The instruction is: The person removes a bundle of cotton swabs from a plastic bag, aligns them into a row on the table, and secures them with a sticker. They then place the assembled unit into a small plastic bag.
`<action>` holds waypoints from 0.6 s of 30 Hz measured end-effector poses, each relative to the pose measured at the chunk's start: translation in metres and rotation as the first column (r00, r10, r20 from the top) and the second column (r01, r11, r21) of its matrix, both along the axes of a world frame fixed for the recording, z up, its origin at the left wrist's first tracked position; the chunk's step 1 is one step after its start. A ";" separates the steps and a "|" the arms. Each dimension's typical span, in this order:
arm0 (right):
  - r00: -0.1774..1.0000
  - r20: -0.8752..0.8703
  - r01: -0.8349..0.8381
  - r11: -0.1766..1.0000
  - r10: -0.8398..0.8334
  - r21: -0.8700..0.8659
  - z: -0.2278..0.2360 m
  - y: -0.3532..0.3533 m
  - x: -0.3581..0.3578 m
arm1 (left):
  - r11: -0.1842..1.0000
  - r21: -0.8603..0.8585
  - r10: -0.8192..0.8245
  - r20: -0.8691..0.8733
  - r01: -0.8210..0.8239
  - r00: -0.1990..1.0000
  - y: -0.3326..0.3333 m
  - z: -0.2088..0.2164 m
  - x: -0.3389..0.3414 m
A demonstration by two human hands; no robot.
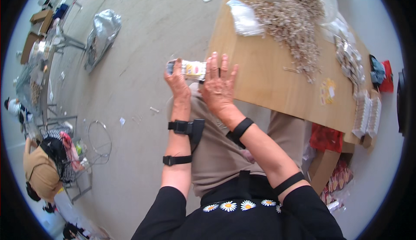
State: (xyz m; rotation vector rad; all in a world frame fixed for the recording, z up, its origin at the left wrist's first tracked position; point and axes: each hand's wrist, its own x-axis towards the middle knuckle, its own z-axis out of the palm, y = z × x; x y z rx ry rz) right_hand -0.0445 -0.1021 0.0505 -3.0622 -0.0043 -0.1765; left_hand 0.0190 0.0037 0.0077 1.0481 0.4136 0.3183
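My left hand (pixel 177 80) grips a small white pack (pixel 193 69) with a yellow and red label, held level over the floor just left of the table corner. Rows of white tips along its edges look like cotton swabs. My right hand (pixel 218 86) lies against the right end of the pack, its fingers stretched out and slightly apart; its thumb is mostly hidden. Beyond it on the table spreads a big heap of loose cotton swabs (pixel 290 17) with tan sticks. Two single swabs (pixel 291 70) lie apart from the heap.
The wooden table (pixel 260 71) has clear plastic bags (pixel 245 17), yellow labels (pixel 328 92) and white stacked packs (pixel 362 112) at its right edge. A cardboard box (pixel 323 166) stands below. A silvery bag (pixel 102 36) sits on the floor; at left a person (pixel 43 166) is near another table.
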 end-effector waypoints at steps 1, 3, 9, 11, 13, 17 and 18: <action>0.997 -0.075 -0.027 0.996 0.033 0.079 0.006 0.002 -0.002 | 1.000 -0.011 -0.010 0.011 0.010 1.000 0.007 -0.006 0.000; 0.995 -0.015 -0.096 0.977 0.101 0.192 0.014 -0.010 -0.010 | 1.000 -0.016 0.017 -0.048 -0.018 0.999 0.018 -0.015 -0.001; 0.954 0.299 -0.140 0.932 0.036 0.335 0.027 -0.124 -0.038 | 0.988 0.153 0.028 -0.136 -0.007 0.990 0.064 0.001 -0.021; 0.942 0.302 0.073 0.968 -0.147 0.241 0.033 -0.173 -0.044 | 0.850 0.495 0.220 -0.024 -0.180 0.975 0.077 0.017 -0.031; 0.907 0.341 0.181 0.960 -0.247 0.214 0.022 -0.217 -0.041 | 0.801 0.579 0.164 0.026 -0.149 0.986 0.055 0.045 -0.046; 0.895 0.302 0.270 0.937 -0.329 0.221 0.007 -0.238 -0.033 | 0.656 0.746 -0.213 0.041 0.112 0.976 -0.013 0.094 -0.085; 0.907 0.286 0.271 0.949 -0.308 0.163 0.005 -0.235 -0.032 | 0.559 0.813 -0.313 0.028 0.161 0.949 -0.031 0.102 -0.093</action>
